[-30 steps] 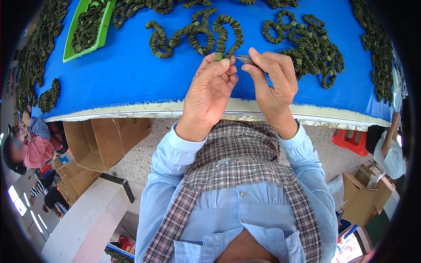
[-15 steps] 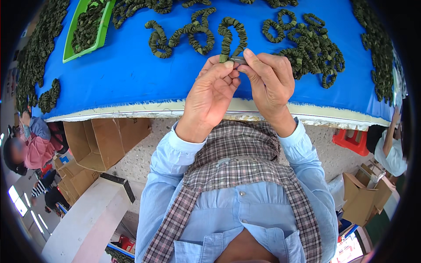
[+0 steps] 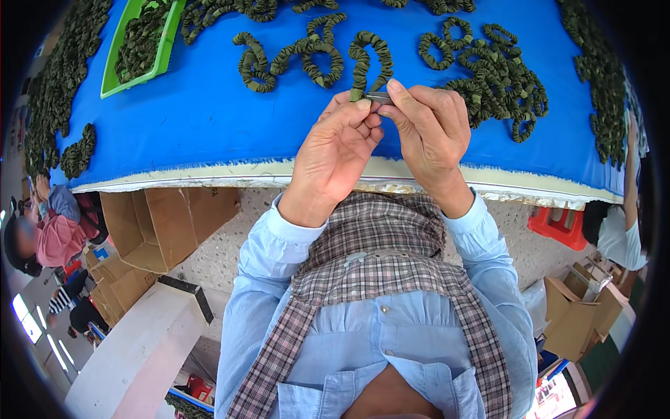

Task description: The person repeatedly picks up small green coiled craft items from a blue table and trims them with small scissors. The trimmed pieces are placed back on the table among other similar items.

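A dark green gathered-fabric scrunchie (image 3: 361, 57) stands up as a loop above my fingers, over the blue-covered table. My left hand (image 3: 338, 143) pinches the scrunchie's lower end between thumb and fingertips, with a smooth green piece of cloth showing at the thumb. Between thumb and forefinger my right hand (image 3: 436, 133) grips a small grey metal tool (image 3: 379, 98). The tool's narrow end touches or lies right beside the scrunchie's lower end; its tip is hidden there, so I cannot tell its exact kind.
More scrunchies lie beyond my hands, with a pile (image 3: 499, 87) to the right. Upper left is a green plastic basket (image 3: 167, 52) holding more. Thick heaps line both table sides. Below the edge are cardboard boxes (image 3: 164, 223) and a red stool (image 3: 558, 227). Other people sit at both sides.
My hands, the scrunchie and the metal tool keep nearly the same position. At the far right, another person's arm has moved up toward the table.
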`<action>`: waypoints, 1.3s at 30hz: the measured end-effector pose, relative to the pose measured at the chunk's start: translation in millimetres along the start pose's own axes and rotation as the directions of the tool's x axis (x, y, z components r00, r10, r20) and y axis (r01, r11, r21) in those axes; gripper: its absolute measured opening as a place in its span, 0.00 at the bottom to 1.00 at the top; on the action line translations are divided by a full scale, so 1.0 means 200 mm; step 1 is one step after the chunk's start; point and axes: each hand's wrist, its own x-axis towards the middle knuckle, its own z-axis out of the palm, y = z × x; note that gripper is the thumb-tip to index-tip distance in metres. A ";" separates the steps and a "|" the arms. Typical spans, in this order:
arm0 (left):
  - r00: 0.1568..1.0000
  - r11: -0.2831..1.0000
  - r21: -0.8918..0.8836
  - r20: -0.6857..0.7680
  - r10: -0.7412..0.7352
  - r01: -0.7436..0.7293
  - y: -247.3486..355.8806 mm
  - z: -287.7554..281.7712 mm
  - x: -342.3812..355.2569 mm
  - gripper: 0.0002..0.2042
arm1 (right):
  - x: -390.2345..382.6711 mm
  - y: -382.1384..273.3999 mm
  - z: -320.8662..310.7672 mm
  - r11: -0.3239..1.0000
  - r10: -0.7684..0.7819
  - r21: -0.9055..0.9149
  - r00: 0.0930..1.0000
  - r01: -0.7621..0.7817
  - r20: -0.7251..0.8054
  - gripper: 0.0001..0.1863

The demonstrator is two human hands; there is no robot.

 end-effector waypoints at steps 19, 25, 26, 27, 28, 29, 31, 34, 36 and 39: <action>0.966 0.866 0.428 0.118 0.229 -0.258 0.09 -0.01 -0.05 0.10 | 0.14 0.05 -0.08 0.742 0.199 0.456 0.811 -0.491 0.550 0.18; 0.953 0.819 0.487 0.148 0.265 -0.303 0.13 -0.01 -0.05 0.08 | 0.11 0.07 -0.01 0.609 0.141 0.605 0.821 -0.513 0.554 0.16; 0.950 0.811 0.495 0.152 0.272 -0.311 0.14 -0.02 -0.05 0.08 | 0.11 0.07 -0.02 0.645 0.152 0.562 0.808 -0.518 0.569 0.16; 0.952 0.816 0.490 0.169 0.257 -0.307 0.14 -0.02 -0.05 0.07 | 0.12 0.06 -0.03 0.679 0.164 0.518 0.795 -0.521 0.584 0.16; 0.952 0.821 0.484 0.187 0.241 -0.303 0.15 -0.03 -0.04 0.07 | 0.13 0.05 -0.03 0.710 0.176 0.472 0.782 -0.522 0.598 0.16; 0.952 0.825 0.479 0.206 0.226 -0.299 0.16 -0.04 -0.03 0.07 | 0.13 0.04 -0.03 0.713 0.187 0.467 0.785 -0.522 0.591 0.15; 0.957 0.870 0.411 0.205 0.204 -0.273 0.15 -0.07 -0.01 0.06 | 0.12 0.02 -0.02 0.720 0.206 0.458 0.790 -0.522 0.578 0.13; 0.957 0.837 0.468 0.186 0.222 -0.285 0.14 -0.06 0.00 0.06 | 0.10 0.04 0.01 0.697 0.250 0.469 0.796 -0.543 0.551 0.11; 0.921 0.688 0.615 0.223 0.318 -0.386 0.13 -0.04 0.00 0.07 | 0.10 0.03 0.01 0.680 0.288 0.468 0.793 -0.565 0.537 0.10; 0.809 0.312 0.784 0.373 0.454 -0.537 0.13 -0.03 0.00 0.08 | 0.12 0.03 -0.01 0.690 0.283 0.449 0.782 -0.568 0.555 0.09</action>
